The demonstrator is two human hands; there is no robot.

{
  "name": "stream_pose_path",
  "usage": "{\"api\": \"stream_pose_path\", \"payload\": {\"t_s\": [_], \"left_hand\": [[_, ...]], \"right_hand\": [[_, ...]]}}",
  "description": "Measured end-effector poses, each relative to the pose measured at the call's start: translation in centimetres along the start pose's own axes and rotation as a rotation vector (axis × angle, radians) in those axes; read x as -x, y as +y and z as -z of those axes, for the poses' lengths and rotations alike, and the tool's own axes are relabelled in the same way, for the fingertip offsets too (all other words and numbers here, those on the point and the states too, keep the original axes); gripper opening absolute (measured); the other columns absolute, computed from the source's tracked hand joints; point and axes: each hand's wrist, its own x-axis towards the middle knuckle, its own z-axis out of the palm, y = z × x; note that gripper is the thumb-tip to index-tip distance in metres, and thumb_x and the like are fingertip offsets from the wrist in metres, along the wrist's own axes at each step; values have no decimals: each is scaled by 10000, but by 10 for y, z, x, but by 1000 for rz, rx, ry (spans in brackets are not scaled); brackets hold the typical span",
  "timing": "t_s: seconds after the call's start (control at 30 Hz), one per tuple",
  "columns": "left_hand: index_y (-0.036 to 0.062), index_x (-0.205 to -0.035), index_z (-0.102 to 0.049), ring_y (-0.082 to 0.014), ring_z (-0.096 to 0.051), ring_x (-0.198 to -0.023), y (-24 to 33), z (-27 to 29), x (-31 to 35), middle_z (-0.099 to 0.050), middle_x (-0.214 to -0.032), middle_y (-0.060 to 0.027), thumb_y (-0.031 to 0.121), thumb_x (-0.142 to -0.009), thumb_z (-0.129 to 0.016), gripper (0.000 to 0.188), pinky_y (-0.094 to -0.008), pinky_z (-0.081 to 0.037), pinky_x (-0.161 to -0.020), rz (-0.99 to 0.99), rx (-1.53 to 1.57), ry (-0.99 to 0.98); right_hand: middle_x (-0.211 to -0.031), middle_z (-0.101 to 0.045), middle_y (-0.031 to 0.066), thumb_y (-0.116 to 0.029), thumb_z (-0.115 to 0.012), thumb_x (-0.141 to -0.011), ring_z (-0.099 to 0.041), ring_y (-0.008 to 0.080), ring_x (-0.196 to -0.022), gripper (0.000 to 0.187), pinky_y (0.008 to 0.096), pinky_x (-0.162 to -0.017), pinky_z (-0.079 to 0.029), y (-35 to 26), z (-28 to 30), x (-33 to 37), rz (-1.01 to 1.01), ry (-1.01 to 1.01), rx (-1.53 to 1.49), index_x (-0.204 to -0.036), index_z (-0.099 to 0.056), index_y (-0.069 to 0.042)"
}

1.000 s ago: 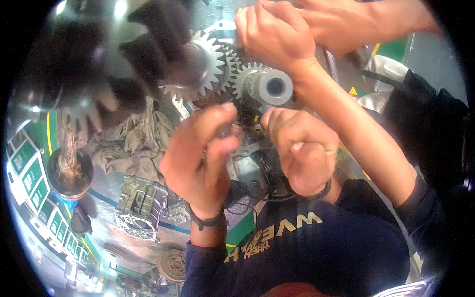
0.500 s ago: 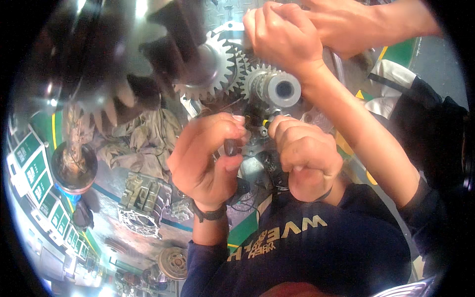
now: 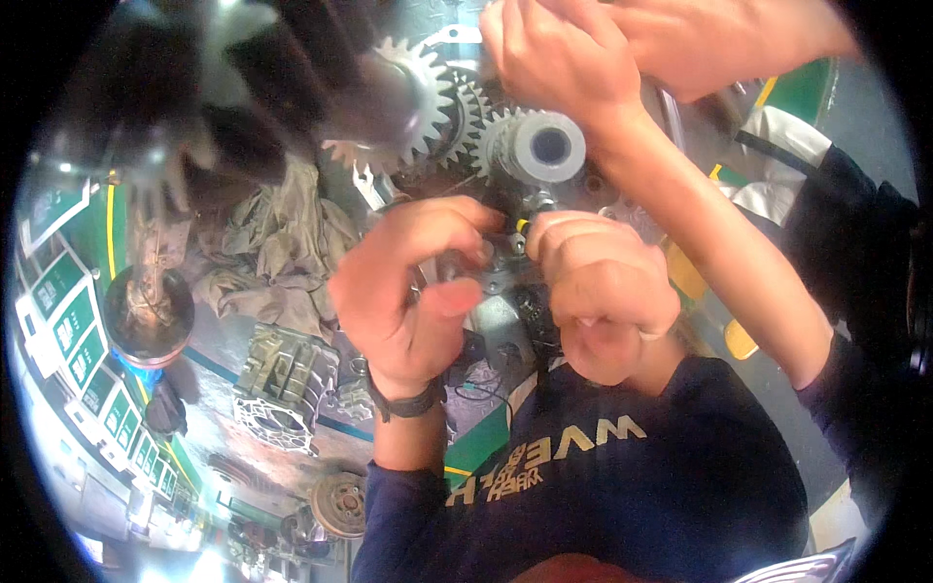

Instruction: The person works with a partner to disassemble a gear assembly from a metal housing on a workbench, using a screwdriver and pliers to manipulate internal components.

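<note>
My left hand [image 3: 408, 287], with a dark band at the wrist, is curled beside the gears. Its fingers are blurred by motion, and a small dark piece seems to sit between fingers and thumb. To its right my right hand [image 3: 607, 291] is a closed fist, knuckles up. A yellow-tipped thing [image 3: 523, 226] shows at its left end; the rest is hidden. Just beyond both hands is a gear shaft [image 3: 550, 146] with a hollow round end. A larger toothed gear [image 3: 418, 92] meshes beside it at the upper left.
A co-worker's hands [image 3: 564, 63] reach in from the right over the gears. Very near at the upper left hangs a big dark gear [image 3: 194, 107]. Crumpled cloth [image 3: 282, 253], a metal housing [image 3: 282, 384] and a round metal drum [image 3: 151, 316] are at the left.
My left hand has shifted slightly and its thumb and fingers have parted a little; the dark piece is less distinct. My right fist has barely moved. The gears sit slightly higher in the picture.
</note>
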Motion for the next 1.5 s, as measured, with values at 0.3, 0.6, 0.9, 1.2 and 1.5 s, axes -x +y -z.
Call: {"api": "stream_pose_path", "payload": {"t_s": [0.3, 0.6, 0.9, 1.2, 1.5], "left_hand": [[-45, -1176, -704, -184, -733, -776, 32, 18, -26, -751, -1074, -148, 264, -1025, -707, 344, -280, -593, -687, -63, -390, -200], [-47, -1298, -566, -262, -669, -934, 25, 46, -36, -683, -1187, -192, 262, -935, -773, 520, -331, -540, -814, -132, -562, -330], [-49, -1421, -429, -339, -605, -1093, 11, 71, -48, -616, -1299, -236, 260, -845, -838, 771, -382, -488, -940, -132, -584, -311], [-50, -1544, -291, -417, -541, -1252, -1, 45, -11, -548, -1412, -279, 258, -755, -904, 1045, -434, -436, -1066, -53, -581, -126], [-51, -1606, -262, -474, -500, -1360, -7, 24, 2, -519, -1466, -303, 296, -684, -955, 1205, -486, -412, -1147, 83, -672, -120]], "right_hand": [[-644, -429, 61, -109, -490, -878, -397, 194, -558, 129, 354, -557, -353, -57, -25, 64, 154, 308, -461, -770, -492, -39], [-719, -419, 52, -214, -466, -842, -433, 209, -666, 131, 359, -655, -399, -69, 3, 42, -156, 335, -397, -821, -471, -84], [-627, -359, 0, -225, -514, -832, -312, 142, -541, 129, 328, -573, -324, -74, -6, 57, -242, 210, -606, -785, -477, -111], [-638, -365, -32, -272, -518, -830, -316, 122, -565, 192, 315, -646, -357, -57, 11, 66, -282, 328, -586, -706, -425, -160], [-597, -371, 38, -205, -505, -851, -323, 188, -552, 164, 406, -617, -381, -54, -14, 85, -29, 496, -624, -748, -445, -92]]}}
